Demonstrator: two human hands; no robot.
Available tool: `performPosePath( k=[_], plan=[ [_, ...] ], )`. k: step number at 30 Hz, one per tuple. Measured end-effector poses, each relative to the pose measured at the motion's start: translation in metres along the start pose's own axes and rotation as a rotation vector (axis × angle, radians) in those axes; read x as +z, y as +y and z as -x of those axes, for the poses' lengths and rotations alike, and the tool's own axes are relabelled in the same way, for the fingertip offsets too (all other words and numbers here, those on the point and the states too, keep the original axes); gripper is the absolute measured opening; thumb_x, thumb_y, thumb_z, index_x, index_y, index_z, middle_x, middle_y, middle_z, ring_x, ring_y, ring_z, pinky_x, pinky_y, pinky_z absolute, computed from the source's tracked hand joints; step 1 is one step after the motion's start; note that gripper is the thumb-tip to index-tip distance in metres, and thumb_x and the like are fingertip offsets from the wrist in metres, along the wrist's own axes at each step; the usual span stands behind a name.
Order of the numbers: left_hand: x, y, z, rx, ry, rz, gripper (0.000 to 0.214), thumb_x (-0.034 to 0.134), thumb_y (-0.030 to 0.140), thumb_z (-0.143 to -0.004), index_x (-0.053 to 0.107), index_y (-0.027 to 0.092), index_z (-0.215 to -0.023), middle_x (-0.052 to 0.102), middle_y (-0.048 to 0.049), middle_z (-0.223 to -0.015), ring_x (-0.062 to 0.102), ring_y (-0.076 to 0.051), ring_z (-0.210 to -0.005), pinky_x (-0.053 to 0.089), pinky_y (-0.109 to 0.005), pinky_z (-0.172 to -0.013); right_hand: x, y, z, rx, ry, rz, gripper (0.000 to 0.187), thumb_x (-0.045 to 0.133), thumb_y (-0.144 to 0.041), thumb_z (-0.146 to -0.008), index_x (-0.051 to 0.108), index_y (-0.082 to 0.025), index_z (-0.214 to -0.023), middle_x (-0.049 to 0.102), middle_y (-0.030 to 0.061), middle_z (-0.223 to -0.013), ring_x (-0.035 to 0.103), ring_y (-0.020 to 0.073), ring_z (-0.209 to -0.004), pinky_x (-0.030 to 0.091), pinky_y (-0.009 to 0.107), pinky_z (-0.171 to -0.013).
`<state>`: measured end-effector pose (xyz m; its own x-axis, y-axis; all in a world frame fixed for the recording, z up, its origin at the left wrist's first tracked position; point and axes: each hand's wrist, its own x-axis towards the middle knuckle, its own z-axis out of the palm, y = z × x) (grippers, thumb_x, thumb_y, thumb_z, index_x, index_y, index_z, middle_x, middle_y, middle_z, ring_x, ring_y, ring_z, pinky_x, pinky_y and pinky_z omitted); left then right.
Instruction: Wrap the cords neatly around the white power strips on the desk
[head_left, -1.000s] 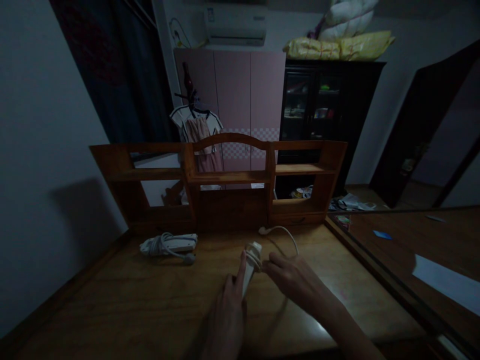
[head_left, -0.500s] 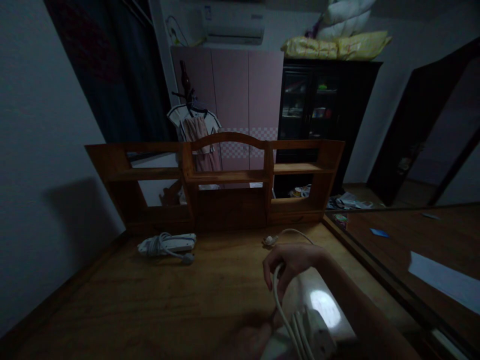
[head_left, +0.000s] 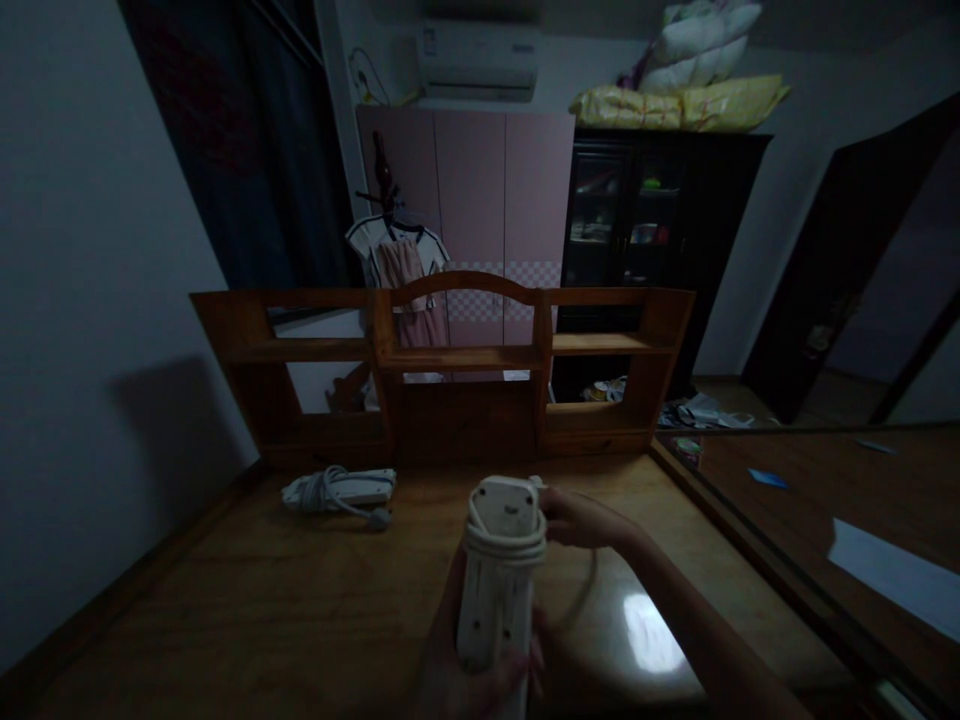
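A white power strip (head_left: 495, 610) is tilted up over the wooden tabletop, with its underside and screw holes towards me. Several turns of its pale cord (head_left: 506, 545) are wound around the upper end. My left hand (head_left: 480, 685) is closed around the lower part of the strip. Beside the upper end, my right hand (head_left: 577, 517) is closed on the cord, its fingertips partly hidden behind the strip. Another white power strip (head_left: 360, 487), wrapped in its grey cord with the plug lying in front, rests on the tabletop to the left.
A wooden shelf unit (head_left: 465, 357) stands along the far edge of the tabletop (head_left: 322, 600). A wall (head_left: 60, 400) borders the left side. On the right, a lower brown surface (head_left: 750, 540) bears a white sheet (head_left: 892, 570) and a blue card (head_left: 767, 478).
The power strip has come up and towards the middle, its end raised. My right hand has moved up and around behind it, and more cord now circles the strip.
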<state>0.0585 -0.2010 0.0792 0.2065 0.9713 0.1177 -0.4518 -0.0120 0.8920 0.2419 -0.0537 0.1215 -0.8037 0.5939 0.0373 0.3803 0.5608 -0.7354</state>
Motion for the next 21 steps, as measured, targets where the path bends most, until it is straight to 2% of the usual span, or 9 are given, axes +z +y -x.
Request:
performPosePath(
  k=[2,4,7,11,14,16,19,21],
  plan=[
    [-0.006,0.003,-0.004,-0.005,0.077,-0.035,0.094,0.079,0.040,-0.062,0.024,0.024,-0.136,0.068,-0.0127,-0.095,0.066,-0.021,-0.059,0.053,-0.033,-0.052,0.005,-0.007,0.006,0.006,0.091,0.097,0.022,0.054,-0.030,-0.086,0.070,-0.015,-0.085,0.064,0.0018,-0.074,0.054,0.0121,-0.066,0.041,0.021,-0.060],
    [-0.013,0.009,-0.009,-0.008,0.143,-0.092,0.080,0.079,0.040,-0.062,0.037,0.020,-0.127,0.069,-0.0143,-0.094,0.065,-0.021,-0.054,0.052,-0.032,-0.049,0.008,-0.012,0.013,0.038,0.190,0.155,0.023,0.053,-0.031,-0.089,0.071,-0.017,-0.091,0.068,0.0042,-0.083,0.058,0.0153,-0.076,0.043,0.023,-0.066],
    [-0.023,0.020,-0.016,-0.006,0.227,-0.134,0.073,0.079,0.039,-0.061,0.044,0.018,-0.123,0.070,-0.0138,-0.095,0.065,-0.020,-0.055,0.053,-0.030,-0.049,0.014,-0.014,0.021,0.046,0.286,0.202,0.025,0.051,-0.033,-0.092,0.071,-0.020,-0.098,0.070,0.0065,-0.092,0.062,0.0183,-0.084,0.045,0.026,-0.073],
    [-0.031,0.035,-0.020,-0.032,0.282,-0.165,0.071,0.077,0.038,-0.064,0.048,0.016,-0.124,0.070,-0.0090,-0.084,0.064,-0.018,-0.058,0.054,-0.029,-0.052,0.024,0.000,0.028,-0.035,0.416,0.174,0.029,0.050,-0.035,-0.093,0.066,-0.021,-0.112,0.069,0.0083,-0.104,0.064,0.0204,-0.093,0.048,0.030,-0.081],
    [-0.036,0.045,-0.017,-0.078,0.287,-0.136,0.068,0.076,0.038,-0.065,0.051,0.014,-0.123,0.068,-0.0059,-0.075,0.063,-0.017,-0.057,0.052,-0.027,-0.051,0.032,0.016,0.036,-0.087,0.559,0.325,0.030,0.049,-0.031,-0.094,0.062,-0.022,-0.120,0.066,0.0099,-0.110,0.062,0.0197,-0.098,0.048,0.031,-0.085],
    [-0.040,0.051,-0.013,-0.141,0.268,-0.055,0.065,0.074,0.039,-0.066,0.053,0.014,-0.122,0.066,-0.0050,-0.074,0.062,-0.016,-0.057,0.050,-0.024,-0.049,0.033,0.023,0.046,-0.119,0.644,0.523,0.033,0.044,-0.023,-0.096,0.057,-0.022,-0.126,0.067,0.0098,-0.098,0.063,0.0173,-0.088,0.048,0.030,-0.080],
    [-0.049,0.056,-0.009,-0.214,0.215,0.100,0.057,0.072,0.040,-0.068,0.057,0.015,-0.117,0.062,-0.0026,-0.073,0.058,-0.011,-0.055,0.046,-0.019,-0.048,0.029,0.023,0.064,-0.172,0.672,0.781,0.042,0.040,-0.016,-0.096,0.044,-0.020,-0.137,0.063,0.0057,-0.081,0.060,0.0138,-0.073,0.047,0.026,-0.069],
    [-0.056,0.055,-0.009,-0.245,0.145,0.212,0.052,0.073,0.040,-0.066,0.061,0.014,-0.109,0.059,-0.0005,-0.071,0.055,-0.008,-0.052,0.042,-0.016,-0.046,0.023,0.014,0.077,-0.188,0.662,0.872,0.046,0.039,-0.014,-0.095,0.038,-0.022,-0.141,0.062,0.0056,-0.084,0.059,0.0134,-0.073,0.046,0.024,-0.067]
  ],
)
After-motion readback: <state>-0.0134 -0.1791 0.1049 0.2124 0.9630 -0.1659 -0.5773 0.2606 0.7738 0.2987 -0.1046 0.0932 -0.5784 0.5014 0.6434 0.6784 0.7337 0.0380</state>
